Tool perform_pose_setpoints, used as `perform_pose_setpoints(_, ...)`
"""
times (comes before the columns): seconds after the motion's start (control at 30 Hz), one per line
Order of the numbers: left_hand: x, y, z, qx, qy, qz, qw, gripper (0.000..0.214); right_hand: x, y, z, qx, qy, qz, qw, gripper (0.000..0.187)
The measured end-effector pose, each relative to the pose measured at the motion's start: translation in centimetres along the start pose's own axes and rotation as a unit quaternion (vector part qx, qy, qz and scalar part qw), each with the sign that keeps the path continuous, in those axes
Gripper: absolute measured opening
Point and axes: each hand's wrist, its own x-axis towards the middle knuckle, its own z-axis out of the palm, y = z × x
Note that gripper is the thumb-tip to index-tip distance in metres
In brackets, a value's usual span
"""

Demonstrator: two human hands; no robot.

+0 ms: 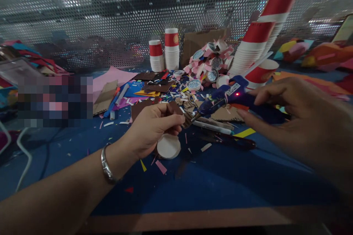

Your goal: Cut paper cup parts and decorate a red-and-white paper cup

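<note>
the dark blue glue gun [239, 99] shows a red light [237, 94].

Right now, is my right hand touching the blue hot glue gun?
Touching. The head view shows your right hand gripping the blue hot glue gun by its handle.

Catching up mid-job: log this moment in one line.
left hand: pinching brown piece | right hand: holding blue glue gun, red light lit | nozzle: near brown piece, contact unclear
</note>
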Motion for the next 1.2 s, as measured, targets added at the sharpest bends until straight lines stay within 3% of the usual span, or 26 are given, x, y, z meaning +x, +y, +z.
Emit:
perform_pose_setpoints(0.57, -0.1, 0.07, 0.07, -0.006, -0.003, -0.01, 1.0, 0.015, 0.09, -0.2, -0.19, -0.025, 0.005, -0.063, 0.998, 0.017)
perform_pose_setpoints(1.2, -0.09, 0.13, -0.14, -0.003, -0.018, -0.01, 1.0, 0.014, 0.06, 0.1, -0.19, -0.026, 0.02, -0.082, 0.996, 0.021)
